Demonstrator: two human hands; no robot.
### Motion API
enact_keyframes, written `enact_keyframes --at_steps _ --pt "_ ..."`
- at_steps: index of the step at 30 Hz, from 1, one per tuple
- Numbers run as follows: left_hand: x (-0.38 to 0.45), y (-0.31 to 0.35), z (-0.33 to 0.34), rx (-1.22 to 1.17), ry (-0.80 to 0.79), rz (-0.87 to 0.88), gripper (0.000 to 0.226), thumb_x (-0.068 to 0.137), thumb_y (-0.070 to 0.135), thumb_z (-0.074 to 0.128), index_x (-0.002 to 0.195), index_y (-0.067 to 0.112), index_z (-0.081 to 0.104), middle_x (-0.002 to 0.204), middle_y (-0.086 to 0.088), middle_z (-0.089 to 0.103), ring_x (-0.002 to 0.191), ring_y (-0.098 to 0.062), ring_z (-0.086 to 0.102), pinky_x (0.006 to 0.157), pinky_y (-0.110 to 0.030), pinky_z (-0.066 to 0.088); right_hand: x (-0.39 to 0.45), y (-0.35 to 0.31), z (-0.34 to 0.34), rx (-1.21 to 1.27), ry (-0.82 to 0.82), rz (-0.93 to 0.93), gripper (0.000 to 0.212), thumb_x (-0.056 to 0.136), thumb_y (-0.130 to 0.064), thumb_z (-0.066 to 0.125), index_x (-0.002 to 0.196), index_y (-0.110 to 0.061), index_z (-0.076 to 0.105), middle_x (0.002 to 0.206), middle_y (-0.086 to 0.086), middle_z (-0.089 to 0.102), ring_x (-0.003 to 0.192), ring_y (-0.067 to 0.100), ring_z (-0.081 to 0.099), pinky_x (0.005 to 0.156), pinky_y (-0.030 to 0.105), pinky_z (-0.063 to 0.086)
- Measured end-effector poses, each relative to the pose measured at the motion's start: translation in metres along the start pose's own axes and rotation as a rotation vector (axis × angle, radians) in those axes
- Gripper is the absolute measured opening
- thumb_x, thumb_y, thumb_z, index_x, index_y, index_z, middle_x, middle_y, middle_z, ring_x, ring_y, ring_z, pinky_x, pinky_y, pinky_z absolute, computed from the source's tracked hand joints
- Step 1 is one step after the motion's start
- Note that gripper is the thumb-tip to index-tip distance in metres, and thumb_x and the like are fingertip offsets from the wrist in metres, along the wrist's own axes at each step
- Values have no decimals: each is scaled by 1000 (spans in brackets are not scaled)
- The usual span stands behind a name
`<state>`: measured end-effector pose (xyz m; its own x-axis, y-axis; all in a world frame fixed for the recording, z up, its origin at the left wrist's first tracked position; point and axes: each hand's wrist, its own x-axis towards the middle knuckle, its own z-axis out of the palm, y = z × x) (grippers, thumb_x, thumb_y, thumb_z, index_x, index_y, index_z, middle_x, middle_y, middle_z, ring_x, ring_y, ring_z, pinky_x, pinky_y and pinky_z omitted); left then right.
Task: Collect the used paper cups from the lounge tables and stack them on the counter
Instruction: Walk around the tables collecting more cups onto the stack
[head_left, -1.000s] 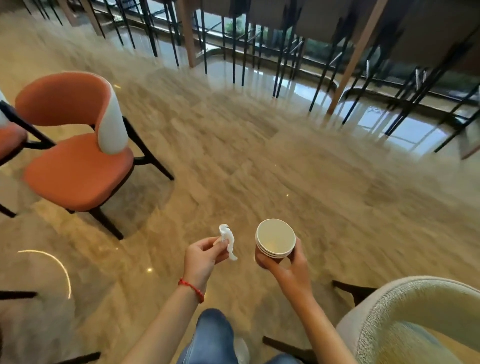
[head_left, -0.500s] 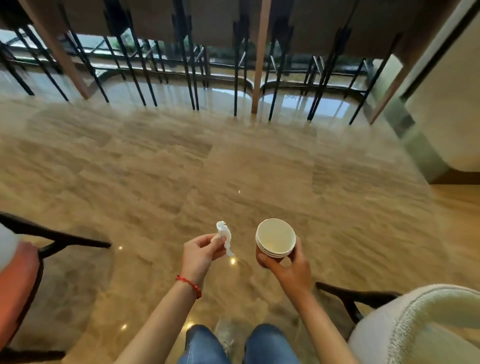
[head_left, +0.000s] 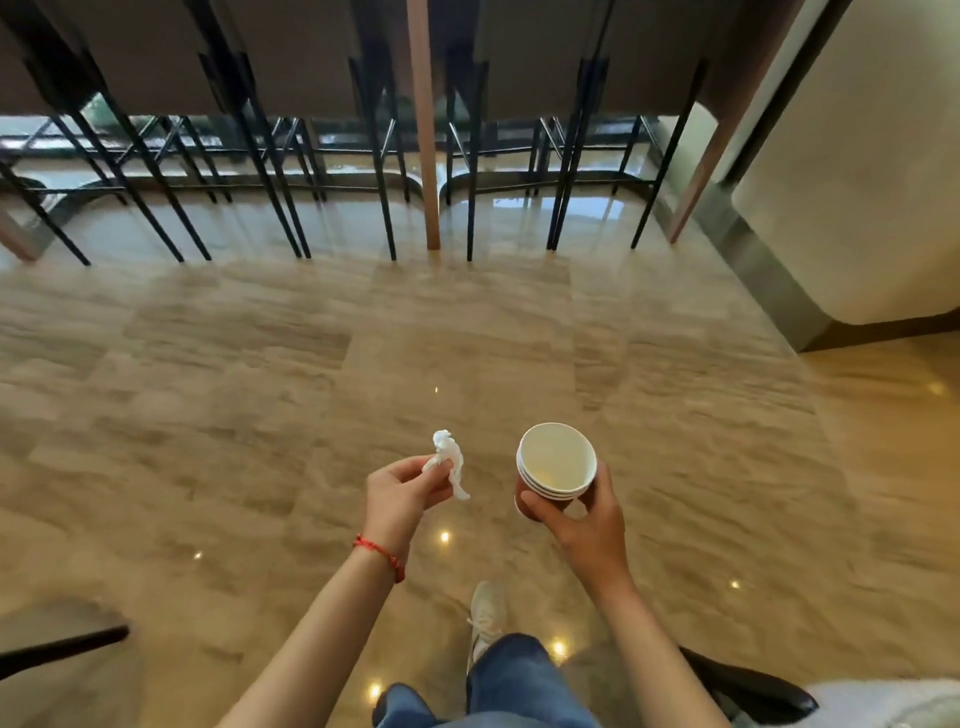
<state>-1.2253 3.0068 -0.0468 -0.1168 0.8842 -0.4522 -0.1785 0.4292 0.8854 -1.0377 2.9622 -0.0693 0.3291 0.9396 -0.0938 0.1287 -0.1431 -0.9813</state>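
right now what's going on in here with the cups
A person is walking across the polished lounge floor. Their right hand grips a stack of nested paper cups, open end up and looking empty. Their left hand pinches a crumpled white tissue. Bar stools stand ahead; the cups are not yet set down on any counter.

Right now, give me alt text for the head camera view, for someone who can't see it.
A person walking over a glossy tan floor carries a stack of nested paper cups in the right hand and pinches a crumpled white tissue in the left hand. Black-legged stools line the far side.
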Motion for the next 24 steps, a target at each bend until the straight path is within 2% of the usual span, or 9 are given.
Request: enact_keyframes --at_steps 5,13,17,21,24 --pt "55 35 53 42 -57 20 7 80 7 68 75 4 73 67 -4 71 62 -9 68 57 -15 52 71 -11 -16 -10 61 -27 57 61 -12 87 102 -35 54 100 -15 65 88 -8 58 71 5 43" --pt "122 76 130 121 -200 -11 8 80 8 68 74 7 72 68 -7 71 61 -10 68 56 -17 52 144 -22 -38 -4 231 -10 58 60 -12 87 102 -36 54 100 -13 65 89 -5 59 73 7 44" --pt "158 93 178 182 -332 -25 6 81 7 67 77 6 72 68 -5 71 61 -10 68 57 -17 53 175 -24 -52 7 371 16 58 60 -14 88 103 -37 55 100 -14 65 90 -2 60 74 9 45" --pt "191 107 228 280 -500 -37 8 81 7 67 76 8 72 67 -4 72 61 -10 68 57 -17 53 202 -30 -66 41 559 36 55 56 -29 85 100 -41 55 98 -14 66 88 -1 60 72 8 44" --pt "209 114 265 361 -619 -33 10 81 5 66 73 8 71 65 -2 71 60 -9 67 58 -17 54 213 -32 -77 67 689 64 56 58 -24 86 103 -39 55 100 -13 66 90 -1 60 73 8 44"
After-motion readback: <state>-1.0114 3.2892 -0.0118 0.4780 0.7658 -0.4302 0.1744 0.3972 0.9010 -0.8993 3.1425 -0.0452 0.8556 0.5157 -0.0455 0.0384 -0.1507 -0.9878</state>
